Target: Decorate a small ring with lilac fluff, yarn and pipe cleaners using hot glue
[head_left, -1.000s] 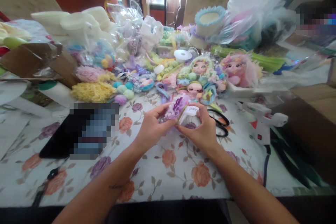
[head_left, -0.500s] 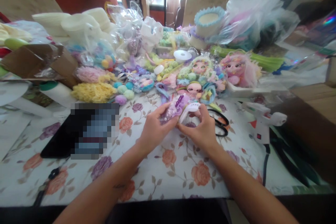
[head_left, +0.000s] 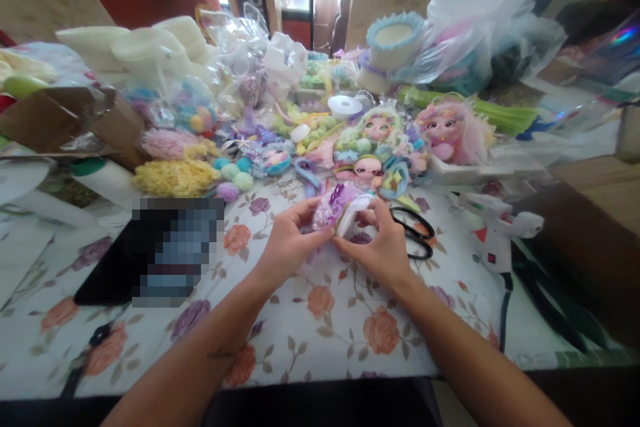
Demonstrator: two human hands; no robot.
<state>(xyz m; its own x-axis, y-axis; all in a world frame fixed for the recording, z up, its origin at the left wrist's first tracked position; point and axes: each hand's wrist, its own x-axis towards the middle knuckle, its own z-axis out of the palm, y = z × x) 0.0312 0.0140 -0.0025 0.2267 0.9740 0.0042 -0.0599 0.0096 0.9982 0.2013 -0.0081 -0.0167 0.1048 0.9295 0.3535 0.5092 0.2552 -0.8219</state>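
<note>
Together, above a floral tablecloth [head_left: 320, 353], a person's two hands meet over one small item: the left hand [head_left: 287, 240] grips a lilac ruffled ornament [head_left: 326, 208] between thumb and fingers, while the right hand [head_left: 384, 247] pinches a white piece [head_left: 347, 221] against its right side; whether the two are joined cannot be told. Clocked from the ornament, black-handled scissors [head_left: 420, 235] lie between three and four, just beside the right hand, with a white glue gun [head_left: 497, 237] farther out at three. A dark tablet [head_left: 107, 260] rests between eight and nine, a green-haired doll [head_left: 377, 127] at one, and a white spool [head_left: 345, 105] at twelve.
</note>
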